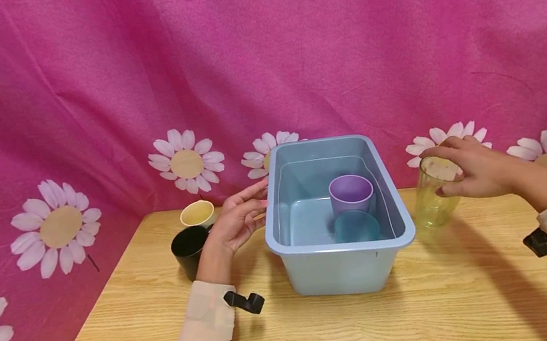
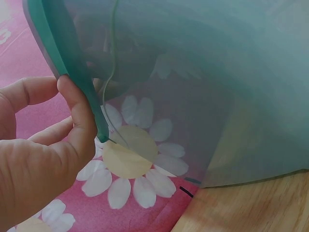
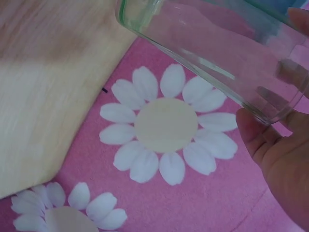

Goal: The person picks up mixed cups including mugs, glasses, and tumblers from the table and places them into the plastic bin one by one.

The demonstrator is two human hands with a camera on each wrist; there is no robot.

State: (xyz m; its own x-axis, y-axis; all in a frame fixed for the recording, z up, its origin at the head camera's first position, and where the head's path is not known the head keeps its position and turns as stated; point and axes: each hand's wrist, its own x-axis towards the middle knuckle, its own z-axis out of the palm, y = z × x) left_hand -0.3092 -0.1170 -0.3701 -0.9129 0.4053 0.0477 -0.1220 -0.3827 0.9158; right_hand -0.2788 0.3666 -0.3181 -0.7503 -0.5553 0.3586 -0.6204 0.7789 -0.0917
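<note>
My right hand (image 1: 480, 169) grips a tall, see-through yellowish glass (image 1: 434, 210) from above, fingers and thumb round its rim, just right of the bin. In the right wrist view the same glass (image 3: 207, 53) looks clear with a greenish base. A grey-blue plastic bin (image 1: 337, 247) stands in the middle of the table. Fingertips of my left hand (image 1: 238, 218) touch its left rim from outside, the fingers mostly extended. Inside the bin are a purple cup (image 1: 352, 196) and, in front of it, a round teal piece (image 1: 356, 228).
Left of my left hand stand a black mug (image 1: 189, 251) and a pale yellow cup (image 1: 197, 213) behind it. A pink cloth (image 1: 287, 59) with white daisies hangs behind the wooden table (image 1: 307, 340).
</note>
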